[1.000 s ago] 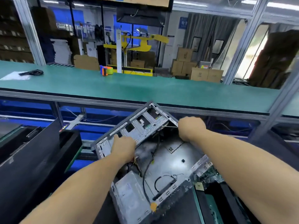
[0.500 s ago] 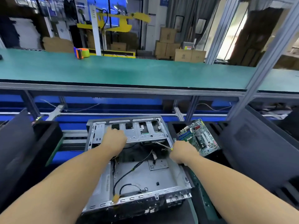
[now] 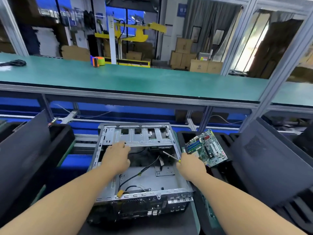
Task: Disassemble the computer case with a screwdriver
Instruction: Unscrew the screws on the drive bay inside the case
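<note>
An open grey metal computer case [image 3: 149, 192] lies flat in front of me, with black cables across its bare floor. Its drive cage [image 3: 138, 137] spans the far end. My left hand [image 3: 116, 156] rests on the cage's near edge, fingers curled over it. My right hand [image 3: 189, 167] grips a screwdriver [image 3: 170, 155] whose thin metal shaft points up and left into the case, beside the right wall. The handle is hidden in my fist.
A green motherboard [image 3: 205, 147] sits tilted in a black tray [image 3: 225, 141] right of the case. Dark panels stand at left [image 3: 22, 150] and right [image 3: 271, 158]. A green shelf [image 3: 135, 80] runs overhead behind, with an orange tape dispenser [image 3: 97, 61] on it.
The case, tilted up on an edge a second ago, now lies flat and square to me. Both hands stayed on it, and my view shifted right, showing the motherboard.
</note>
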